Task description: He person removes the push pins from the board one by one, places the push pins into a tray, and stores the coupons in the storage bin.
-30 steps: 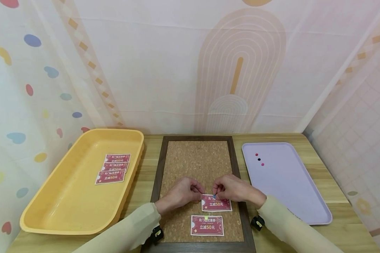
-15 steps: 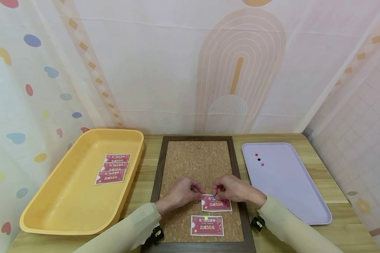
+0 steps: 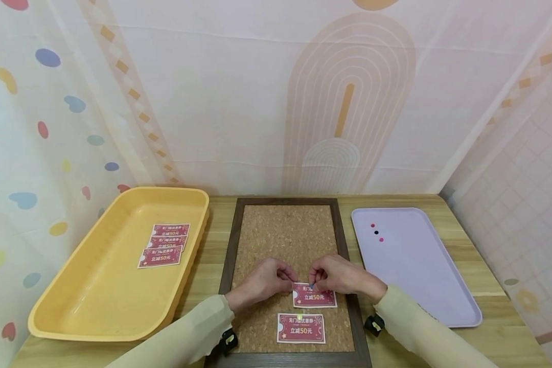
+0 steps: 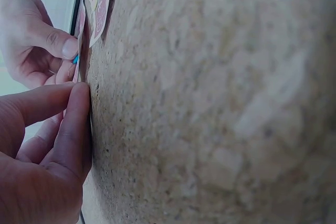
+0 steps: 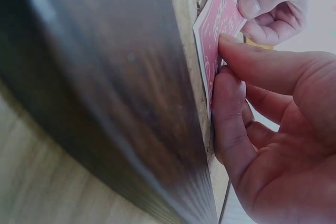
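One red coupon [image 3: 321, 297], lower centre of the head view, was over the cork board [image 3: 285, 235], its upper-left corner pinched by the left hand [image 3: 268, 278]. One blue pin [image 3: 311, 287] was gripped near its top edge by the right hand [image 3: 340, 276]. One second coupon [image 3: 301, 333] lay just below in the frame. Three overlapping coupons [image 3: 160, 258] occupied the yellow tray [image 3: 96, 306], frame left; three pins [image 3: 376, 232], the lilac tray [image 3: 409, 276], frame right.
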The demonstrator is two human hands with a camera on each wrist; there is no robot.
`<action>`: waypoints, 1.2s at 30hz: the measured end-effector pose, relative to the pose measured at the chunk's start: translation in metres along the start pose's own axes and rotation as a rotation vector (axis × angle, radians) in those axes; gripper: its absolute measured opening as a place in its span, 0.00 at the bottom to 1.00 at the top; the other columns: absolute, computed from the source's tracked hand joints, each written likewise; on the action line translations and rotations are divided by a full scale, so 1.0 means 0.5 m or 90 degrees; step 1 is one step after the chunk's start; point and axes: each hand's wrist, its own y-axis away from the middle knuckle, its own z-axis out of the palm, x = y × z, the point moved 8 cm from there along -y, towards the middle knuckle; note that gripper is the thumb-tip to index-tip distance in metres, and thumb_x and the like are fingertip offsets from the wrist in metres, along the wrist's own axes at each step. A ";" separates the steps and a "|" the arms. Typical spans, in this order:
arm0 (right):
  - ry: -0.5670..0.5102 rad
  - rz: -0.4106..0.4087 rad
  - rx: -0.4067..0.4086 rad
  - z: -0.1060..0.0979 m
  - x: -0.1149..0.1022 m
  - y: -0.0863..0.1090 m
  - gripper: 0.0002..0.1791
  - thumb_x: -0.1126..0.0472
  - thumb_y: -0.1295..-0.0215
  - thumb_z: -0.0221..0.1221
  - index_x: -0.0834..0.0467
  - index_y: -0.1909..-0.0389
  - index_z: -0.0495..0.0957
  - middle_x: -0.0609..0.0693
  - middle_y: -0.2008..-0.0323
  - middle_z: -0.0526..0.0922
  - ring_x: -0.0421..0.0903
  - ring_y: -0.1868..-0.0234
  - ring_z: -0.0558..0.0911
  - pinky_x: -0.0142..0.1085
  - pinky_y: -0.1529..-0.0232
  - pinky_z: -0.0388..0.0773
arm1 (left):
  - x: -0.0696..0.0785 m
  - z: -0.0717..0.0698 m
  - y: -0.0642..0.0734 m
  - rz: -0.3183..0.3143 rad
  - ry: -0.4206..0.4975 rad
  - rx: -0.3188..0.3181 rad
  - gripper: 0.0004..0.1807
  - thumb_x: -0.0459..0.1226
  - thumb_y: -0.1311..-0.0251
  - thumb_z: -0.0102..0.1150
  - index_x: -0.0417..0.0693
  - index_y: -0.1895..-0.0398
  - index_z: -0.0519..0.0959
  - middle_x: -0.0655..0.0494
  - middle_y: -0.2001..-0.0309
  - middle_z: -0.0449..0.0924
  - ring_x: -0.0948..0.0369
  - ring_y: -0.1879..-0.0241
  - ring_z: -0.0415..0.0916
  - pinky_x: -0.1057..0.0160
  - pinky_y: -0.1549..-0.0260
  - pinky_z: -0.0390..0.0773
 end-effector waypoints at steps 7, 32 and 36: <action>0.013 0.005 -0.005 0.000 0.003 0.001 0.10 0.70 0.39 0.69 0.53 0.72 0.80 0.39 0.76 0.77 0.34 0.74 0.73 0.30 0.71 0.71 | 0.000 0.003 -0.001 0.005 -0.004 0.000 0.03 0.27 0.43 0.70 0.38 0.65 0.87 0.58 0.75 0.84 0.67 0.76 0.78 0.70 0.76 0.76; -0.006 0.016 -0.006 0.000 0.004 -0.001 0.06 0.70 0.38 0.69 0.57 0.69 0.83 0.40 0.75 0.79 0.36 0.73 0.75 0.31 0.70 0.74 | -0.001 0.000 -0.001 0.009 -0.005 0.000 0.03 0.27 0.42 0.69 0.38 0.65 0.87 0.58 0.75 0.84 0.67 0.76 0.78 0.70 0.76 0.75; -0.001 0.008 -0.014 0.001 0.004 0.000 0.04 0.69 0.36 0.68 0.58 0.68 0.84 0.40 0.75 0.78 0.35 0.73 0.75 0.31 0.69 0.73 | -0.001 0.000 0.000 0.010 -0.006 0.003 0.03 0.26 0.43 0.68 0.39 0.66 0.87 0.58 0.75 0.84 0.67 0.76 0.78 0.70 0.76 0.75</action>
